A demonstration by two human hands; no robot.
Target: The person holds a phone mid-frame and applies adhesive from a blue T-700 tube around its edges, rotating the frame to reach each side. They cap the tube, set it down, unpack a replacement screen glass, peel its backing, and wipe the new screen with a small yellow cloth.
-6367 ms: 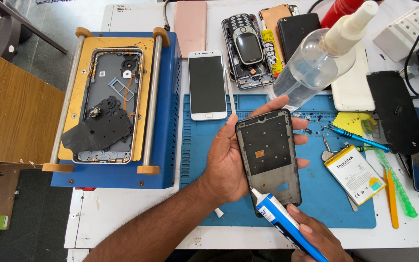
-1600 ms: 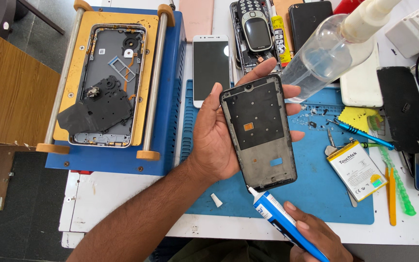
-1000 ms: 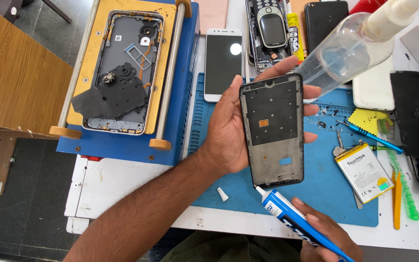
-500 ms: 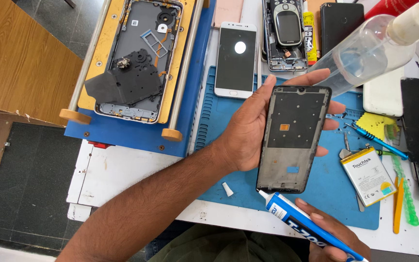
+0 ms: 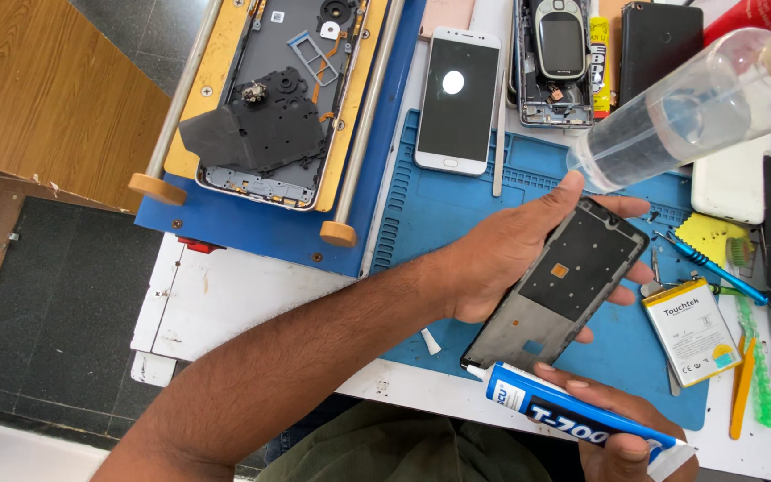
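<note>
Tilted now from upright to a slant, dark rectangular phone frame (image 5: 564, 286) gripped by left hand (image 5: 501, 259) fingers, blue glue tube (image 5: 573, 415) nozzle touching its lower corner, pinched by right hand (image 5: 622, 437).

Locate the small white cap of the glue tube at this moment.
In the head view the small white cap lies on the blue work mat near its front edge, just left of the phone frame held in the left hand and the glue tube nozzle.

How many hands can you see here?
2. The left hand grips a black phone frame over the blue mat; the right hand, at the bottom edge, holds a blue glue tube.
</note>
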